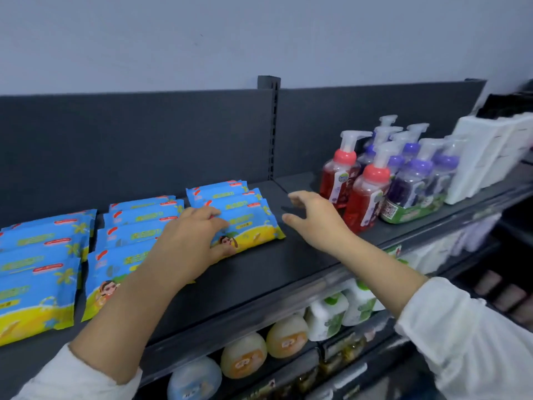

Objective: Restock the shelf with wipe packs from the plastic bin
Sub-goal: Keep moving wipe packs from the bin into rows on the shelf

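Blue and yellow wipe packs lie in three overlapping rows on the dark shelf (253, 272). My left hand (187, 243) rests on the front pack of the right row (253, 229), fingers on its top and thumb at its near edge. My right hand (314, 215) hovers just right of that row above bare shelf, fingers spread and holding nothing. The middle row (135, 226) and the left row (37, 272) lie further left. The plastic bin is out of view.
Red pump bottles (363, 194) and purple pump bottles (415, 180) stand right of my right hand, with white packs (484, 151) beyond. A slotted upright (272, 128) splits the back panel. Lower shelves hold white and orange bottles (285, 336).
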Tool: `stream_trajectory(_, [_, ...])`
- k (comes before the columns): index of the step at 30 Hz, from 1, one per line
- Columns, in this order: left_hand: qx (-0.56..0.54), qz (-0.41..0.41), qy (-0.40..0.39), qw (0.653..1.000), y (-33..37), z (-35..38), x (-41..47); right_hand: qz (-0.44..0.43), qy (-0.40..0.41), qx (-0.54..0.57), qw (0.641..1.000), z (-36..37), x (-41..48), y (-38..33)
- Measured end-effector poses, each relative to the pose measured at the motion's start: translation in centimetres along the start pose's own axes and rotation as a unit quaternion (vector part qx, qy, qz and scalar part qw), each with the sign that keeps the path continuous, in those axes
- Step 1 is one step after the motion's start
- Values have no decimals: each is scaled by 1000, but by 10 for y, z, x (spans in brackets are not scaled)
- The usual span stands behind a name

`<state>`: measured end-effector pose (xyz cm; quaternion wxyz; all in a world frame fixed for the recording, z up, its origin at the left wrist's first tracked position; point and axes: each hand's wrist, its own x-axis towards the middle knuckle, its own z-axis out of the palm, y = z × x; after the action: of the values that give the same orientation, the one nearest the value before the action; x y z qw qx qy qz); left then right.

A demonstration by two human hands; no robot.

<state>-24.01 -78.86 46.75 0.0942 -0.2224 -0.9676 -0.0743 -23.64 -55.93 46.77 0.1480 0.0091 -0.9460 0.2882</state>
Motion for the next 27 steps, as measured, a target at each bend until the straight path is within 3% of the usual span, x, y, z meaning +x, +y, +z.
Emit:
stream_trajectory(8, [69, 32, -8, 997, 52, -6, -7, -82, 11, -155, 984, -62, -60, 44])
stream_trajectory(14, [52, 67, 26, 996, 136, -7, -16, -114, 43, -280, 952, -140, -136, 126])
stream_trajectory(17, [35, 106, 34, 993, 210, 5, -25, -60, 30, -297, 952, -184, -185, 184])
stream_trajectory(27, [-54, 236, -84, 967, 439, 98, -37, 156, 1, -287, 945, -271, -343, 348])
